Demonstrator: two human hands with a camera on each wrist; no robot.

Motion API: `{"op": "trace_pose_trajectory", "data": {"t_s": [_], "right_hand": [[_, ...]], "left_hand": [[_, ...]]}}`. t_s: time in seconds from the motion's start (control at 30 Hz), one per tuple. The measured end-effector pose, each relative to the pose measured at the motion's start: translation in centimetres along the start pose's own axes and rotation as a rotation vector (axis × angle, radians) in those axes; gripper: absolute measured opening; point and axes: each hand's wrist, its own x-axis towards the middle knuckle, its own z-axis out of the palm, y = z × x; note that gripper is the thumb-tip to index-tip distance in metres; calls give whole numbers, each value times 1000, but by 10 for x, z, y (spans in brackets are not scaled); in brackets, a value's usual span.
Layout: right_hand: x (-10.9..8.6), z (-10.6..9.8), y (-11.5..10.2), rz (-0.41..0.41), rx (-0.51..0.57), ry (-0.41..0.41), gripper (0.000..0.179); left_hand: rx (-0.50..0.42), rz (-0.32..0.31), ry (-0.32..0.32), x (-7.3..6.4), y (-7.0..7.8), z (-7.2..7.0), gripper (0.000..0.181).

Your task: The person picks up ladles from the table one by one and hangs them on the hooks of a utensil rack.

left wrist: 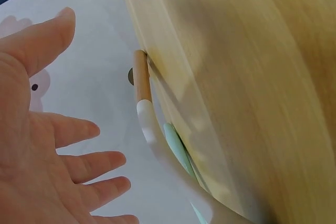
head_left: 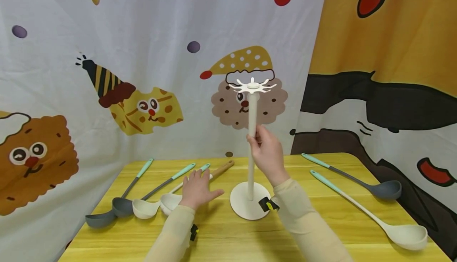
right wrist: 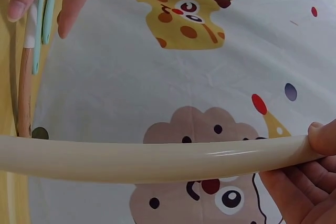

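A cream utensil stand (head_left: 251, 174) with a round base and a ring of hooks on top stands upright on the table. My right hand (head_left: 269, 155) holds its pole between thumb and fingers, partway up; the pole (right wrist: 147, 162) crosses the right wrist view. My left hand (head_left: 195, 190) hovers with spread fingers over a white ladle with a wooden handle (head_left: 223, 168), hiding part of it. Nothing is in that palm. In the left wrist view the wooden handle (left wrist: 143, 77) lies beyond the fingertips. Beside it is a white ladle with a mint handle (head_left: 145, 208).
Two grey ladles with mint handles, one at the far left (head_left: 101, 219) and one nearer the middle (head_left: 123, 207), lie on the left. A grey ladle (head_left: 386, 190) and a white ladle (head_left: 408, 236) lie on the right of the wooden table (head_left: 228, 242). A printed curtain (head_left: 160, 28) hangs behind.
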Motion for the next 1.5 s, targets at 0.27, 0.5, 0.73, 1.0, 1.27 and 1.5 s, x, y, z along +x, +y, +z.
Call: {"op": "trace_pose_trajectory", "data": {"t_s": [0.27, 0.5, 0.73, 1.0, 1.27, 1.5], "right_hand": [[-2, 2, 0, 3, 4, 13, 15], [-4, 4, 2, 12, -6, 34, 20], [-6, 6, 3, 41, 11, 36, 20], [-7, 8, 2, 68, 11, 24, 21], [-9, 8, 2, 53, -4, 33, 21], [-9, 9, 2, 41, 0, 45, 20]], "left_hand": [[-24, -12, -8, 2, 0, 3, 92], [-31, -18, -22, 4, -1, 5, 91], [-44, -26, -18, 4, -2, 5, 88], [-33, -48, 29, 7, -2, 6, 76], [-30, -80, 16, 11, -5, 7, 70], [-43, -119, 7, 13, -7, 11, 61]]}}
